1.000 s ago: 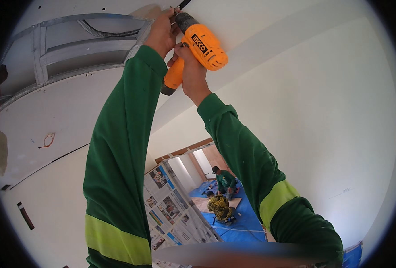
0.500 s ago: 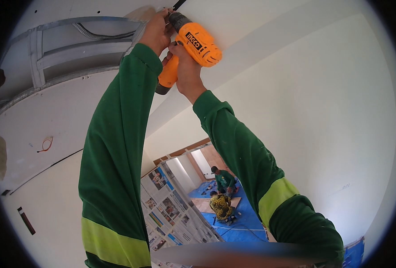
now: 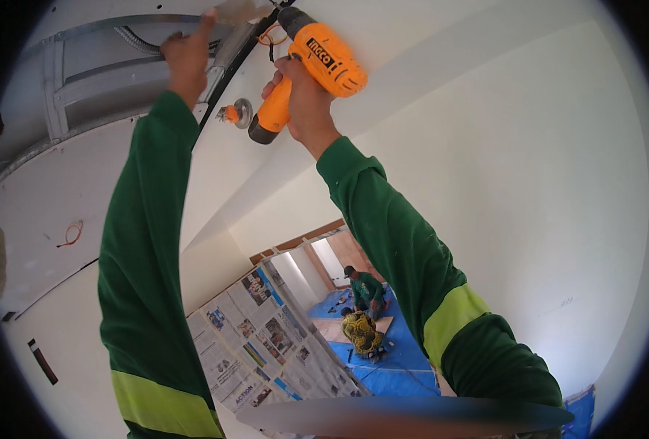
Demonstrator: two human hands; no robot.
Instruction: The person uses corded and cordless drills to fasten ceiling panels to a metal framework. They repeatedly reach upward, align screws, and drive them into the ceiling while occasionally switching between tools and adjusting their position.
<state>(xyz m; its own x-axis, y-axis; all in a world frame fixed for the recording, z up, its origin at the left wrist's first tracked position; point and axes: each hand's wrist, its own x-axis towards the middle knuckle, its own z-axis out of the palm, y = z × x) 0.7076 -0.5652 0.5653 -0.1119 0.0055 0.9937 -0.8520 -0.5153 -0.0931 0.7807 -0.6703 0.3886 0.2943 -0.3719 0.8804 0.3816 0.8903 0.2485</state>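
Observation:
My right hand [image 3: 308, 95] is wrapped round the handle of an orange and black cordless drill [image 3: 328, 60], held overhead with its chuck end up at the ceiling. My left hand [image 3: 187, 64] is raised to the left of the drill, below the ceiling opening. Its fingers are apart, and one points up beside a blurred brownish piece [image 3: 242, 11] at the top edge; whether they touch I cannot tell. The drill's tip lies close to that piece, by a dark gap along the ceiling edge.
Metal framing [image 3: 112, 88] and a flexible conduit [image 3: 138, 40] show inside the ceiling opening. An orange cable loop [image 3: 269, 35] and a round metallic fitting [image 3: 242, 113] are near the drill. Below stands a newspaper-covered panel [image 3: 247, 336]. Two people [image 3: 364, 322] crouch on blue sheeting [image 3: 397, 377].
My left hand has moved left, away from the drill's chuck, uncovering the dark gap, cable loop and round fitting. The drill has shifted only slightly in my right hand.

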